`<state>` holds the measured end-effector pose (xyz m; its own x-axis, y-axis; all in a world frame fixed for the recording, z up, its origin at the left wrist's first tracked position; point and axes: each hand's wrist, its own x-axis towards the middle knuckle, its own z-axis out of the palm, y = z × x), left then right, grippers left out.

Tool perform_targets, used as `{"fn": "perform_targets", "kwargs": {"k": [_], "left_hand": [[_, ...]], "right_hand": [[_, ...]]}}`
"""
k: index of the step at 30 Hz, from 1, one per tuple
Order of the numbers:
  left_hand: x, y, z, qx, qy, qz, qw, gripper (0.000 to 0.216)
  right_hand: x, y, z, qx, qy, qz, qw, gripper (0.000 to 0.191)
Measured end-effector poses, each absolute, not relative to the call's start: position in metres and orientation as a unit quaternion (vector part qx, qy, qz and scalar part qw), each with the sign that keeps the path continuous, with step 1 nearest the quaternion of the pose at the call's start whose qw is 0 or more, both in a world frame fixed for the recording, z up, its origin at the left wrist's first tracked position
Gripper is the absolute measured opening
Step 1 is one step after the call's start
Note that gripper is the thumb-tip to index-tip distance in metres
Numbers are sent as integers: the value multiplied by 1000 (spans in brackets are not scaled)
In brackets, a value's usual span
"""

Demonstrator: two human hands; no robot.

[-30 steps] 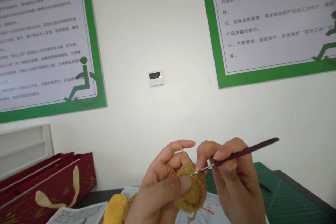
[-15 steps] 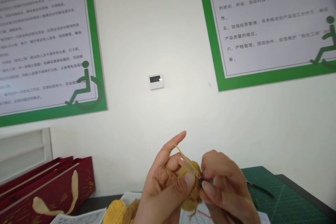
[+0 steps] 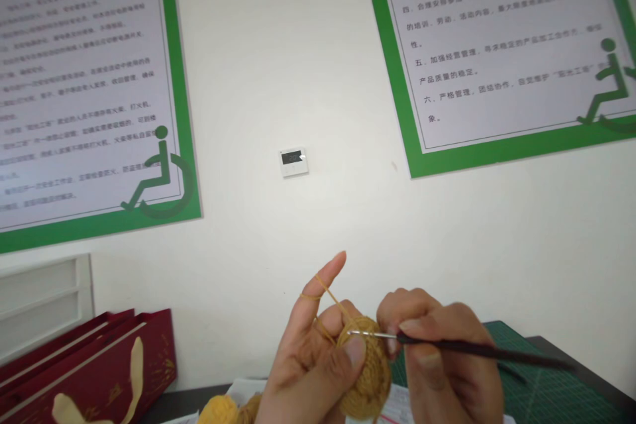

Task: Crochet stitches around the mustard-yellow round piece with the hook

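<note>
The tan crocheted piece (image 3: 370, 381) is held up in front of the person, above the table (image 3: 191, 401), with the left hand (image 3: 308, 371) pinching its upper edge between the thumb and the fingers behind. It looks light, soft and springy, likely to squash under a firm press but hard to break; its ridged surface should give good grip. The best hold seems to be a gentle pinch at the edge, right beside the hook's tip, leaving the stitches there uncovered. The yarn (image 3: 332, 292) loops round the raised left index finger and runs down to the piece; being thin, it could slip or snag if that finger dropped. The right hand (image 3: 460, 381) has its fingers closed narrowly round the dark handle of the hook (image 3: 462, 346), whose slim metal end lies across the top of the piece; the handle looks stiff and easy to steer. Below and left, a yellow ball (image 3: 218, 411) and a brownish ball (image 3: 250, 407) sit partly behind the left wrist, near a red bag (image 3: 124, 371). Behind the right hand lies a green mat (image 3: 551, 374), with a dark tool (image 3: 513, 374) too hidden to identify. The hands themselves block most of the table.
</note>
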<state>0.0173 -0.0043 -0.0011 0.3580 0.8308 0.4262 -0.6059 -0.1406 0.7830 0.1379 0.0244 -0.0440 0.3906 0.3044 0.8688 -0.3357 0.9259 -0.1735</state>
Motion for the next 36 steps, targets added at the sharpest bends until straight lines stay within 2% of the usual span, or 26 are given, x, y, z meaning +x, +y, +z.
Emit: {"fn": "perform_targets", "kwargs": {"k": [9,15,19,28,36], "left_hand": [[7,7,-3,508,124,516,678,51],[11,1,0,544,146,524,638,40],[16,1,-1,576,146,553,584,36],[20,-1,-2,603,118,582,533,52],[17,3,-4,628,161,584,489,44]], "right_hand": [[157,22,-35,9,-511,398,762,22],[153,19,-27,-36,-460,531,711,31],[153,16,-23,-60,-465,544,696,37],[157,21,-23,-118,-454,539,699,37],[161,19,-25,-109,-477,518,702,34]]}}
